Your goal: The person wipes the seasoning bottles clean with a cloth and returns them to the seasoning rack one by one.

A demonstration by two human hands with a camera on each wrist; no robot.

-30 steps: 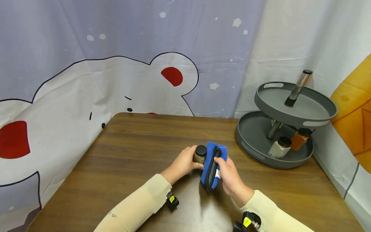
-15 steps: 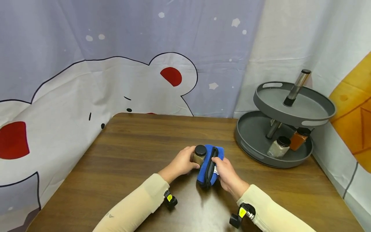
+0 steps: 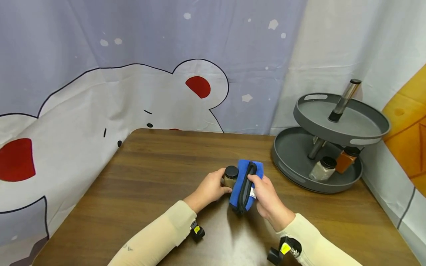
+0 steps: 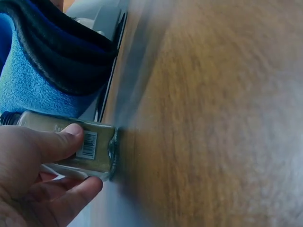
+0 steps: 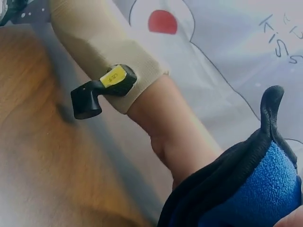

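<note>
My left hand (image 3: 210, 187) grips a glass spice jar (image 4: 97, 137) with a black lid and brownish powder inside. A barcode label shows on it in the left wrist view, with my thumb lying near the label. The jar is upright, just over or on the table; which of these I cannot tell. In my right hand (image 3: 266, 194) is a folded blue fluffy cloth (image 3: 237, 184) with black edging and a white tag, thumb on top. The cloth lies against or very near the jar's right side. In the right wrist view the cloth (image 5: 270, 184) hides most of the right hand.
A grey two-tier round tray stand (image 3: 283, 166) is at the right back of the wooden table (image 3: 159, 159). On its lower tier are a jar of pale contents (image 3: 322, 170) and a jar of orange powder (image 3: 346, 160). A printed curtain (image 3: 133, 37) hangs behind.
The right hand and cloth shifted slightly down and left along the jar, then back up and right. The left hand and jar have stayed nearly still.
</note>
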